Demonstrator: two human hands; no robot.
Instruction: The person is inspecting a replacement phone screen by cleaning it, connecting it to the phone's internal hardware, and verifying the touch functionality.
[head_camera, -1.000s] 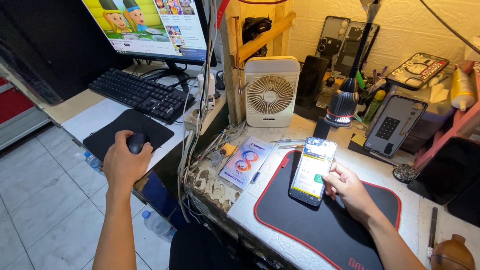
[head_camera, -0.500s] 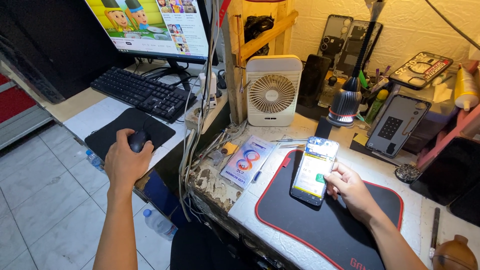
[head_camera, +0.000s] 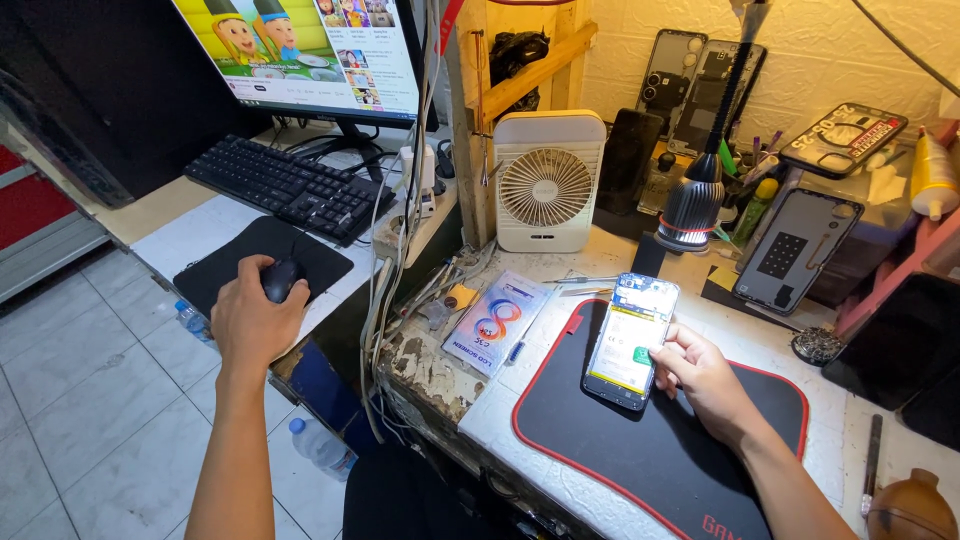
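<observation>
Left hand (head_camera: 255, 320) is curling over a small black computer mouse (head_camera: 281, 279), fingers closed around it, on a black mouse pad (head_camera: 240, 262) in front of a black keyboard (head_camera: 290, 187). Right hand (head_camera: 705, 375) is gripping the right edge of an opened smartphone with a yellow-white battery showing (head_camera: 632, 340), lying on a black red-edged work mat (head_camera: 640, 450). White desk fan (head_camera: 548, 180) is standing behind.

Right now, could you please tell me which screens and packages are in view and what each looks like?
Monitor: rear left, above the keyboard, bright cartoon picture.
Opened phone: on the black red-edged mat, right hand touching it.
Flat package: left of the mat, pale with colourful swirl.
</observation>
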